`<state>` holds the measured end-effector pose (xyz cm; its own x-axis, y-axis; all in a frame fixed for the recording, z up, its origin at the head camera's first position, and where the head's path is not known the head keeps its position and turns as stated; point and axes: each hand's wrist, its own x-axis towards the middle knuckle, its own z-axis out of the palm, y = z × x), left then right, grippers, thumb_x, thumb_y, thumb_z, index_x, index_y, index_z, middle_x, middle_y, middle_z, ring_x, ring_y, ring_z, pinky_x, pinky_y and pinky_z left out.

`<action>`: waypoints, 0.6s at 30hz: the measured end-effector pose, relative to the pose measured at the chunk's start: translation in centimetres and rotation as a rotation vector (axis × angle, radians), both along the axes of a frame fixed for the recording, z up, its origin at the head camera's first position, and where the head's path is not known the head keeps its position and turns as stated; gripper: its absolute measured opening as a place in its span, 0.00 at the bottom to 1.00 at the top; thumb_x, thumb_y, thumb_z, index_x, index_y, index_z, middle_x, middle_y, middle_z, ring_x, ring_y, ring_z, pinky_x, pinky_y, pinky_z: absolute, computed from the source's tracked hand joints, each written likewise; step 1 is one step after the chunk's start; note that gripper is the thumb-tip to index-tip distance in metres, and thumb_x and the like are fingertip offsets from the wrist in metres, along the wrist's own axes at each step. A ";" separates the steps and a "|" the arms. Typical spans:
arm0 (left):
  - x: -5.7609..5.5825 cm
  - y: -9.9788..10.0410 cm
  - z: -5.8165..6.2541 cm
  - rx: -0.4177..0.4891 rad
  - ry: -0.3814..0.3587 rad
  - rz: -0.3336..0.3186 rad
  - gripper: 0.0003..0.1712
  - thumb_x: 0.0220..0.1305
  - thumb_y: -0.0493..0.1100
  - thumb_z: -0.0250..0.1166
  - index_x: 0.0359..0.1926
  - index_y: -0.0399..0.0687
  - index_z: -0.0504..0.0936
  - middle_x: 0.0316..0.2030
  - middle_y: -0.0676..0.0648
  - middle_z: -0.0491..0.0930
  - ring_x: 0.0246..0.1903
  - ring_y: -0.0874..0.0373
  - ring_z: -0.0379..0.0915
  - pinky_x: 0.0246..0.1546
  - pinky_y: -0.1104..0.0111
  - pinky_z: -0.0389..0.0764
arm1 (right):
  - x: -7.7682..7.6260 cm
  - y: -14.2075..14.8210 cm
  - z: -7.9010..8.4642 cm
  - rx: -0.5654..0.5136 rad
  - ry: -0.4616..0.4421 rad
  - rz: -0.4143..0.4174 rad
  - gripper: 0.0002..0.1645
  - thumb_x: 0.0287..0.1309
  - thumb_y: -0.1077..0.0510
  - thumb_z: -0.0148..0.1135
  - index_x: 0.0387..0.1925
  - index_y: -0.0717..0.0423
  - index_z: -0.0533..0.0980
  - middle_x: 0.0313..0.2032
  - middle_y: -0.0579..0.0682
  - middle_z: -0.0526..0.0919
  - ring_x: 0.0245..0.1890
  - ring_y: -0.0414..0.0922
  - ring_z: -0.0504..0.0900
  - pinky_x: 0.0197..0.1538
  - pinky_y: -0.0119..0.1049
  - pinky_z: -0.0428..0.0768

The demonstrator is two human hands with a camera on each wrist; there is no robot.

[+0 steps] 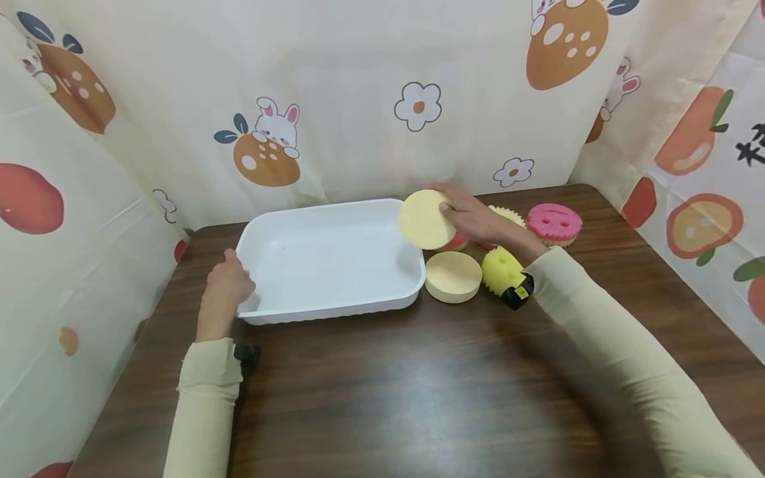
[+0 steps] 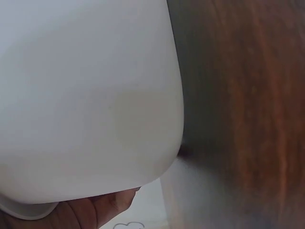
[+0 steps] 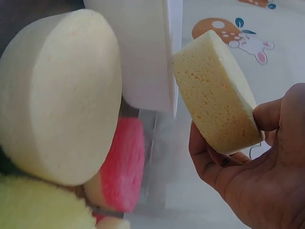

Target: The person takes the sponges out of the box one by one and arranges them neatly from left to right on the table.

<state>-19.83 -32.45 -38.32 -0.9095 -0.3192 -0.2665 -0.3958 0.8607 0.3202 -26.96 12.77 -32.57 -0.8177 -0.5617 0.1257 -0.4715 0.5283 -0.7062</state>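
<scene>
A round cream sponge (image 1: 427, 220) is pinched between the thumb and fingers of my right hand (image 1: 469, 211), raised over the right end of the white tray (image 1: 331, 310). In the right wrist view the held sponge (image 3: 217, 95) shows its porous side. My left hand (image 1: 227, 285) grips the tray's left end. In the left wrist view the tray wall (image 2: 95, 105) hides most of that hand; only some fingers (image 2: 112, 205) show. Another round cream sponge (image 1: 453, 277) lies just right of the tray.
Beyond the cream sponge lie a yellow scalloped sponge (image 1: 501, 269), a pink face-shaped sponge (image 1: 554, 223) and a pink-topped sponge (image 3: 125, 164), partly hidden by my right hand. A printed curtain (image 1: 358, 99) hangs behind the dark wooden table (image 1: 370, 398).
</scene>
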 end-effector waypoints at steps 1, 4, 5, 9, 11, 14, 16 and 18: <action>0.1 -0.1 0.0 0.000 -0.005 0.001 0.44 0.69 0.39 0.53 0.73 0.26 0.38 0.50 0.20 0.69 0.48 0.30 0.74 0.45 0.43 0.81 | 0.0 0.2 -0.1 0.001 0.008 -0.003 0.30 0.73 0.62 0.38 0.74 0.61 0.55 0.70 0.64 0.59 0.71 0.59 0.54 0.74 0.60 0.50; 0.1 -0.3 0.2 0.000 -0.013 0.001 0.43 0.69 0.39 0.52 0.73 0.26 0.37 0.50 0.20 0.68 0.48 0.29 0.74 0.45 0.43 0.81 | 0.0 0.8 -0.1 0.010 0.005 -0.018 0.30 0.73 0.62 0.38 0.74 0.61 0.55 0.70 0.65 0.60 0.71 0.59 0.54 0.74 0.61 0.50; 0.1 -0.4 0.2 -0.001 -0.013 0.003 0.43 0.69 0.39 0.52 0.73 0.26 0.37 0.50 0.20 0.68 0.48 0.29 0.73 0.46 0.42 0.81 | -0.1 1.1 -0.1 0.009 0.002 -0.025 0.30 0.73 0.62 0.37 0.74 0.61 0.56 0.70 0.65 0.60 0.71 0.59 0.54 0.74 0.60 0.50; 0.0 -0.3 0.3 -0.001 -0.012 0.008 0.43 0.69 0.39 0.52 0.73 0.27 0.37 0.51 0.20 0.68 0.49 0.28 0.73 0.47 0.42 0.80 | -0.1 2.1 0.0 -0.015 -0.028 -0.065 0.30 0.74 0.62 0.36 0.74 0.62 0.56 0.69 0.66 0.61 0.70 0.58 0.56 0.75 0.58 0.50; 0.0 -0.2 0.3 0.000 -0.014 0.010 0.44 0.69 0.39 0.52 0.73 0.26 0.37 0.51 0.20 0.68 0.49 0.29 0.73 0.47 0.42 0.81 | 0.0 2.8 0.0 -0.033 -0.045 -0.079 0.29 0.74 0.62 0.36 0.74 0.63 0.56 0.69 0.66 0.61 0.71 0.58 0.57 0.75 0.58 0.50; 0.0 -0.1 0.3 0.006 -0.020 0.010 0.44 0.69 0.39 0.52 0.73 0.27 0.37 0.51 0.20 0.68 0.49 0.29 0.73 0.47 0.42 0.81 | 0.4 3.9 -0.2 -0.046 -0.088 -0.114 0.30 0.75 0.60 0.36 0.74 0.61 0.55 0.71 0.66 0.59 0.71 0.58 0.55 0.75 0.59 0.50; 0.0 -0.1 0.2 0.007 -0.019 0.003 0.44 0.69 0.39 0.52 0.73 0.26 0.37 0.51 0.20 0.68 0.49 0.29 0.73 0.46 0.42 0.81 | 0.8 4.7 -0.3 -0.063 -0.136 -0.141 0.31 0.75 0.58 0.37 0.75 0.59 0.53 0.73 0.64 0.56 0.71 0.57 0.54 0.74 0.58 0.50; 0.0 -0.1 0.1 0.004 -0.015 -0.003 0.44 0.69 0.39 0.52 0.73 0.26 0.37 0.51 0.19 0.68 0.49 0.28 0.73 0.46 0.42 0.81 | 1.0 5.6 -0.6 -0.074 -0.178 -0.171 0.31 0.76 0.56 0.36 0.76 0.56 0.52 0.73 0.62 0.55 0.69 0.55 0.55 0.72 0.55 0.53</action>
<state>-19.82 -32.60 -38.21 -0.9065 -0.3150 -0.2811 -0.3976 0.8609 0.3174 -25.92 18.33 -33.19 -0.9130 -0.4078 0.0065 -0.2441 0.5335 -0.8098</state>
